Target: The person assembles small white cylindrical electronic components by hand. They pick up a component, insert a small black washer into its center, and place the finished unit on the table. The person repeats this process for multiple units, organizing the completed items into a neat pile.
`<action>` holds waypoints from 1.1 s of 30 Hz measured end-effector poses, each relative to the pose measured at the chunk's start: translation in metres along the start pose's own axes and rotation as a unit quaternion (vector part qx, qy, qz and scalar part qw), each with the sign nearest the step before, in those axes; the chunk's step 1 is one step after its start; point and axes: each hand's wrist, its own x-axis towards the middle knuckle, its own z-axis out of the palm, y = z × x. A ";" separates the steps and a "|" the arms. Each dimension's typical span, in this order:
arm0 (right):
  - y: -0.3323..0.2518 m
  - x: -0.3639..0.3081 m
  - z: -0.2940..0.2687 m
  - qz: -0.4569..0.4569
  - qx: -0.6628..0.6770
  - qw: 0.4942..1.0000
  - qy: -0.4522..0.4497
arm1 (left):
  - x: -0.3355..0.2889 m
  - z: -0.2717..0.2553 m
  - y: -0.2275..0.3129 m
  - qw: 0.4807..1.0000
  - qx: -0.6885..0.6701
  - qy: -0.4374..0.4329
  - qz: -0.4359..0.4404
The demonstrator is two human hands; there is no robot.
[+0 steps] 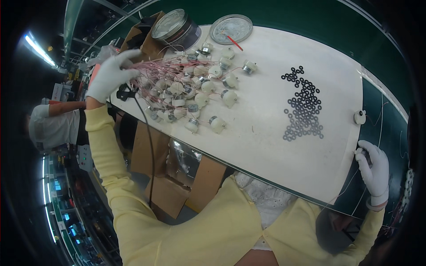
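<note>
My left hand point(110, 76), in a white glove, is at the far left of the white table, its fingers apart beside the loose ends of a bundle of pink-red wires point(162, 65). The wires run to a heap of small motors point(202, 98) with white plastic caps and metal bodies. At the right end, my gloved right hand point(375, 170) is closed around a small motor point(364, 153), mostly hidden by the fingers. A thin wire trails from that hand toward the table's near edge. Just beyond it, another white-capped motor point(360, 117) rests by the white surface's right edge.
Many black rings point(305, 99) lie scattered right of centre on the white table point(262, 133). A round tin point(176, 30) and a round lid point(230, 29) with a red stick stand at the back. Below the near edge is an open cardboard box point(177, 177). Another person point(55, 124) is at left.
</note>
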 end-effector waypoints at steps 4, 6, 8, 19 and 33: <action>0.004 -0.003 0.001 0.029 0.016 0.999 -0.003 | 0.006 -0.031 0.016 0.988 -0.126 0.090 0.001; 0.005 -0.004 0.000 0.010 -0.004 1.000 0.002 | 0.008 -0.022 0.016 0.981 -0.178 0.073 0.020; 0.007 -0.003 0.003 -0.010 -0.007 1.000 0.010 | 0.000 0.005 0.002 0.990 -0.130 -0.049 0.015; 0.013 -0.006 0.004 -0.003 -0.002 1.000 0.007 | 0.020 -0.045 0.016 0.972 -0.117 0.198 -0.045; 0.012 -0.007 0.004 0.026 0.006 1.000 -0.001 | 0.012 0.009 0.005 0.898 0.426 0.083 -0.069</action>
